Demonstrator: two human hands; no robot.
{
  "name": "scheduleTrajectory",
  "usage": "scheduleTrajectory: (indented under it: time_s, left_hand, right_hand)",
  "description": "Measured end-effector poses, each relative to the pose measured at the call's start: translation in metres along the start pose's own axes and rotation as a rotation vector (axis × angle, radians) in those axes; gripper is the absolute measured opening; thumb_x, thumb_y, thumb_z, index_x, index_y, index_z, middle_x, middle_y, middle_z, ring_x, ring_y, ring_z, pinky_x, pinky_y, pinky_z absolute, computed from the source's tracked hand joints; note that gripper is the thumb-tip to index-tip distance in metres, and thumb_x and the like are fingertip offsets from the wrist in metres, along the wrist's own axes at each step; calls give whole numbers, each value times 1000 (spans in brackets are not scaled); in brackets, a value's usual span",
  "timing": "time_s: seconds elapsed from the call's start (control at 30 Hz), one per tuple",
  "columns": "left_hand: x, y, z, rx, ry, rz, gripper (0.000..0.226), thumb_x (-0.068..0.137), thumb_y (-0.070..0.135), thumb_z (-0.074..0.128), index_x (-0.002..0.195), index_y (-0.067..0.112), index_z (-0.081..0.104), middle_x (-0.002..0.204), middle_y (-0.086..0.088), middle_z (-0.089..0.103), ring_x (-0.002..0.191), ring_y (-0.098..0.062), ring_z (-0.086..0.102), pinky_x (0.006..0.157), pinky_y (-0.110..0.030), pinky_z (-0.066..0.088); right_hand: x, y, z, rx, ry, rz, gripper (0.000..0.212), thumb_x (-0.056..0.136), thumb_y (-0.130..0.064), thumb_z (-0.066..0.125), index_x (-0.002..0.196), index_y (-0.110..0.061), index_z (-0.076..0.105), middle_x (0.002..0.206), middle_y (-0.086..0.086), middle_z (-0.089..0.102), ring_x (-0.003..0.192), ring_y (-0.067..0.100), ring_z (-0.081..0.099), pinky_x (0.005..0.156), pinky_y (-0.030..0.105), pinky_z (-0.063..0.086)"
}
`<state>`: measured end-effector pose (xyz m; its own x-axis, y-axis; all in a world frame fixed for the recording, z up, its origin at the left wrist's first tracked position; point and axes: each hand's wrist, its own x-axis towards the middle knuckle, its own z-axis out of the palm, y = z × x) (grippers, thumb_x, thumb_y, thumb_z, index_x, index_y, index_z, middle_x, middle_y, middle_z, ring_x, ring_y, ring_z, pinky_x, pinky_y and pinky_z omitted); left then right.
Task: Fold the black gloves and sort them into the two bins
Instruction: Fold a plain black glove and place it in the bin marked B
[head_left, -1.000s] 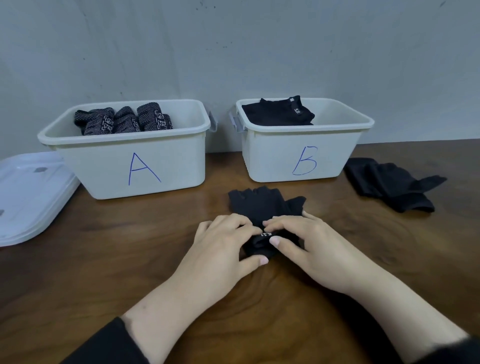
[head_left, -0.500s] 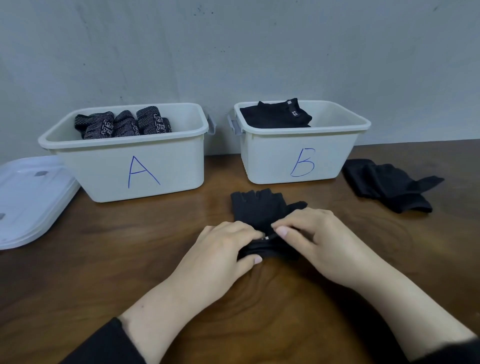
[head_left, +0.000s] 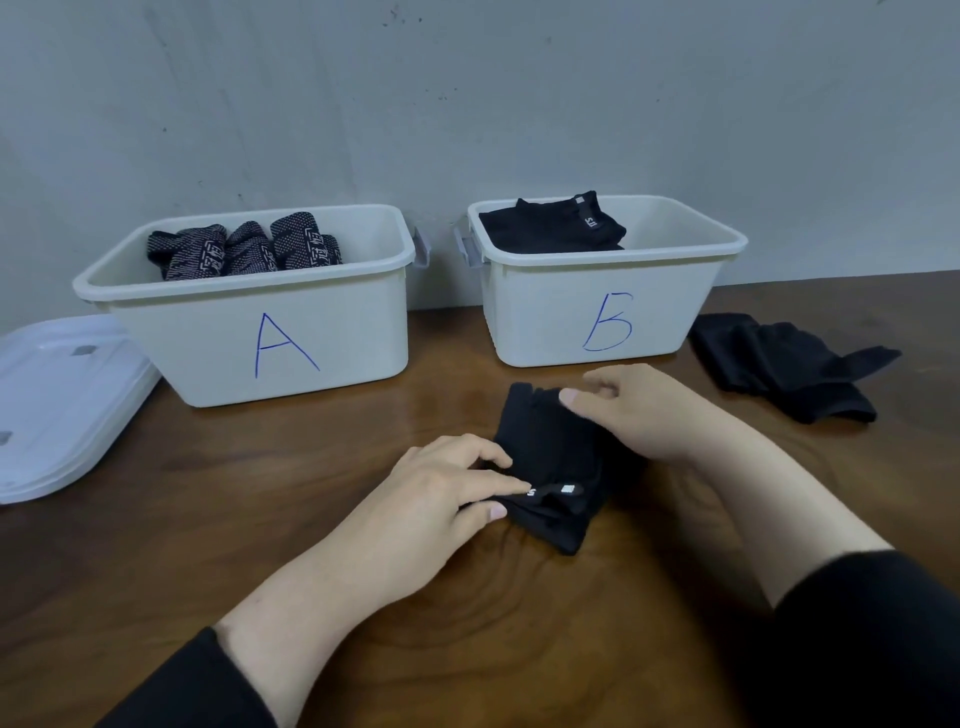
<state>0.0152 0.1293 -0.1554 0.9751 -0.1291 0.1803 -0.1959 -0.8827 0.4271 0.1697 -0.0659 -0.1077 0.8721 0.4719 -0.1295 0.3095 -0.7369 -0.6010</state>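
Hands (head_left: 447, 499) (head_left: 639, 410) pinch glove (head_left: 550, 452), fingers curled.

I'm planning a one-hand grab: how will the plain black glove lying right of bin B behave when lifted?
The loose black glove lies crumpled with its parts splayed, so it will probably droop rather than hold shape. The thin knit fabric suggests it is light. On the wooden table it looks likelier to drag and bunch than slide cleanly.
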Motion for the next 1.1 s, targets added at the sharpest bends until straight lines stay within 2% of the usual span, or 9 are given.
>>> scheduleTrajectory:
  time_s: [0.2, 0.3, 0.43, 0.57, 0.73, 0.8, 0.9, 0.97, 1.1]
  left_hand:
    - [-3, -4, -3, 11, 47, -37, 35, 102, 27, 51, 128, 48, 61, 140, 30, 39, 129, 7, 32, 110, -22, 27]
    - [-4, -1, -4, -95, 50, -120, 35, 101, 27, 43, 119, 48, 63, 142, 33, 38, 131, 5, 36, 112, -27, 31]
    - [0, 9, -6, -332, 167, -278, 15, 95, 51, 48, 109, 45, 51, 119, 35, 57, 114, 16, 48, 93, -14, 40]
    - [11, 13, -10, -592, 263, -408, 48, 90, 44, 64, 128, 49, 36, 102, 23, 69, 98, 14, 58, 75, -1, 40]
    - [21, 9, -7, -810, 374, -394, 57, 91, 19, 69, 134, 46, 44, 108, 8, 72, 105, -8, 67, 99, -33, 49]
    - [26, 8, -5, -910, 446, -398, 56, 90, 15, 70, 130, 49, 48, 112, 6, 71, 107, -12, 67, 97, -36, 52]
    - [32, 7, -5, -990, 497, -389, 56, 90, 10, 69, 129, 45, 48, 106, 6, 72, 101, -12, 68, 86, -33, 53]
    - [35, 5, -5, -983, 505, -380, 55, 90, 11, 70, 128, 46, 50, 105, 5, 72, 102, -14, 69, 90, -38, 55]
    - [42, -1, -6, -955, 530, -408, 48, 89, 20, 73, 121, 51, 54, 118, 5, 68, 111, -18, 65, 96, -44, 56]
  right_hand:
    - [2, -4, 13, 88, 6, -44, 13, 87, -25, 74, 98, -18, 73, 93, 5, 75, 88, 24, 71, 86, 45, 58]
    - [-5, -1, 16, 192, 97, -120, 7, 88, -23, 73, 93, -26, 68, 85, -7, 71, 82, 13, 68, 72, 34, 56]
    - [-16, -7, 16, 420, 163, -276, 13, 91, -19, 72, 95, -30, 67, 89, -13, 72, 82, 4, 68, 71, 21, 56]
    - [-24, -15, 15, 586, 247, -382, 17, 91, -14, 72, 93, -30, 67, 90, -9, 73, 86, 10, 68, 75, 25, 56]
    - [-24, -19, 15, 746, 258, -340, 20, 89, -8, 73, 101, -24, 69, 98, -1, 74, 97, 19, 71, 88, 40, 60]
    - [-20, -18, 16, 989, 169, -252, 32, 89, -5, 73, 115, -22, 66, 109, 7, 74, 104, 25, 72, 95, 50, 57]
    - [-19, -13, 13, 1333, -104, -131, 44, 93, -8, 67, 135, -15, 59, 126, 12, 70, 117, 31, 68, 105, 50, 50]
    - [-22, -10, 12, 1228, -190, -108, 37, 97, -12, 64, 133, -9, 61, 128, 13, 69, 120, 32, 66, 108, 51, 47]
    - [-24, -10, 9, 1081, -70, -88, 26, 97, -9, 62, 123, -8, 67, 120, 14, 73, 111, 34, 70, 99, 55, 53]
